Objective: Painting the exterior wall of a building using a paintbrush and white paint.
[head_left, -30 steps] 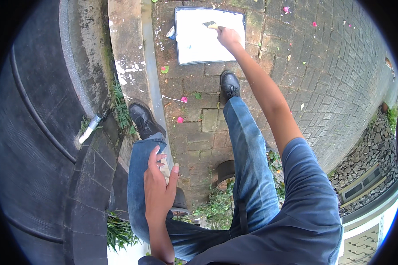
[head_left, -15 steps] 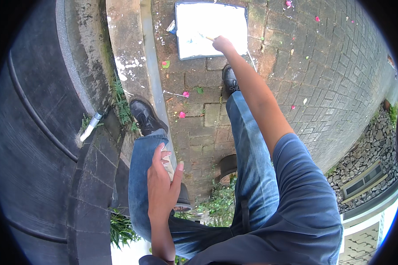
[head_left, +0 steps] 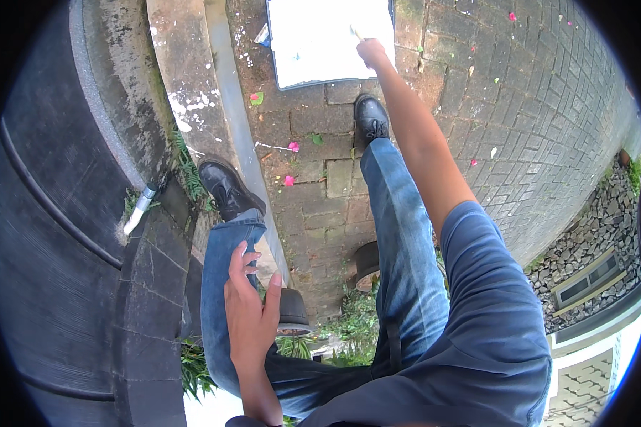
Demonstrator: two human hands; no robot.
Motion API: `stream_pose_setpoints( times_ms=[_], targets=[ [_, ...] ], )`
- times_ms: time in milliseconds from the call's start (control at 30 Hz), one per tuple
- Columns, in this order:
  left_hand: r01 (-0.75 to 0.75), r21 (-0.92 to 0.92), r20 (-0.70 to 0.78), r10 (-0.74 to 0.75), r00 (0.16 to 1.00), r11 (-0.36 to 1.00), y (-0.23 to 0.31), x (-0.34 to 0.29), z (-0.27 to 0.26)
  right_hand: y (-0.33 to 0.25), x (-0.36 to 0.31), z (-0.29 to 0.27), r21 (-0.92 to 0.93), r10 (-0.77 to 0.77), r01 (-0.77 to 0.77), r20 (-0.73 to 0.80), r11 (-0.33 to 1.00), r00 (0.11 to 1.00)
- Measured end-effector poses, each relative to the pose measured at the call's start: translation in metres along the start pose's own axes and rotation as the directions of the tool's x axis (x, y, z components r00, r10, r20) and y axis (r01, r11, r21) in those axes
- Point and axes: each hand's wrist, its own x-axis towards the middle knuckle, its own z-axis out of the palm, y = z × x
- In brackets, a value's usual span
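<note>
A white rectangular panel (head_left: 320,53) with a dark rim lies on the brick paving, cut off by the top of the view; its surface is very bright. Above its right side is my right hand (head_left: 372,53), fingers closed around the slim pale handle of what looks like a paintbrush (head_left: 356,33). The brush's tip is lost in the glare, so I cannot tell whether it touches the panel. My left hand (head_left: 251,302) hangs over my left knee, thumb and fingers apart, holding nothing. A small blue and white item (head_left: 263,34) lies beside the panel's left edge.
A concrete kerb (head_left: 185,99) with white splashes runs along the left, my left shoe (head_left: 228,191) against it. A short white pipe (head_left: 139,210) sticks out farther left. Pink blossoms (head_left: 289,181) and leaves dot the paving; dark pots (head_left: 292,309) stand near my legs.
My right hand and the brush have moved right and away from me across the panel. The whole view has shifted, with the panel higher in it. My left hand stays open by the knee.
</note>
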Motion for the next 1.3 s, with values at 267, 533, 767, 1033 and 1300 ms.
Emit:
stream_pose_setpoints(
  times_ms=[267, 533, 767, 1033, 1300],
  targets=[
    [-0.034, 0.017, -0.005, 0.034, 0.999, 0.999, 0.000, 0.007, 0.003, -0.016, -0.039, 0.006, -0.032, -0.033, 0.043, 0.246, 0.999, 0.969],
    [-0.064, -0.038, -0.036, 0.062, 0.997, 0.997, 0.008, -0.001, 0.004, 0.008, -0.100, -0.046, 0.540, -0.236, -0.422, 0.776, 0.729, 0.585],
    [-0.149, -0.211, -0.157, 0.117, 0.981, 0.966, 0.035, -0.007, 0.016, 0.021, -0.188, -0.090, 0.746, -0.614, -0.532, 0.649, 0.400, 0.449],
    [-0.429, -0.575, -0.654, -0.076, 0.753, 0.696, -0.007, -0.121, -0.006, -0.105, -0.347, -0.137, 0.688, -0.672, -0.296, 0.721, 0.663, 0.171],
    [-0.773, -0.429, -0.728, -0.685, -0.010, 0.467, -0.194, -0.306, -0.012, -0.221, -0.566, -0.136, 0.391, -0.843, 0.820, 0.502, 0.418, 0.190]
  ],
)
